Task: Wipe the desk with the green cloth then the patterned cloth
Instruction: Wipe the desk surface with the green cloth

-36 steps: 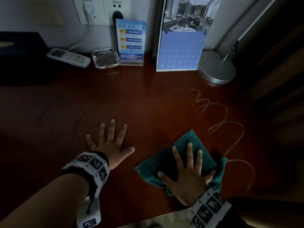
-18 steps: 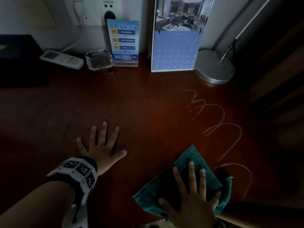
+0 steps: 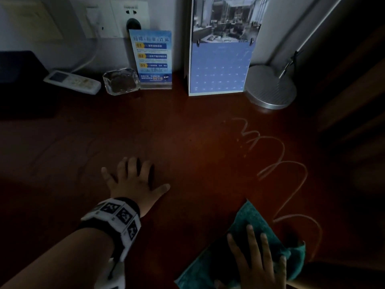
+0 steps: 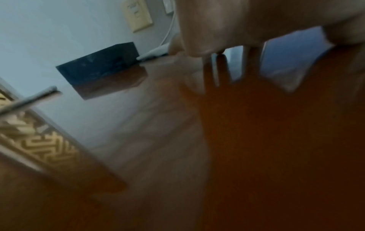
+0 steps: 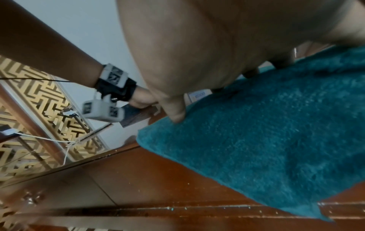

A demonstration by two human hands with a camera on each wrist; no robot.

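The green cloth (image 3: 239, 243) lies flat at the near right edge of the dark red-brown desk (image 3: 187, 142). My right hand (image 3: 256, 261) presses down on it with straight, spread fingers; in the right wrist view the cloth (image 5: 266, 140) reaches the desk's front edge under my palm. My left hand (image 3: 135, 180) rests flat on the bare desk left of centre, fingers spread, holding nothing. A pale zigzag smear (image 3: 279, 161) runs across the desk's right side. The patterned cloth is not in view.
Along the back wall stand a white remote (image 3: 71, 81), a glass ashtray (image 3: 121, 80), a blue notice card (image 3: 153, 59), a desk calendar (image 3: 218, 65) and a round metal lamp base (image 3: 270, 86). A dark box (image 3: 18, 84) sits at the far left.
My right hand has dragged the green cloth toward me, down to the desk's front edge. The left hand has stayed flat on the desk.
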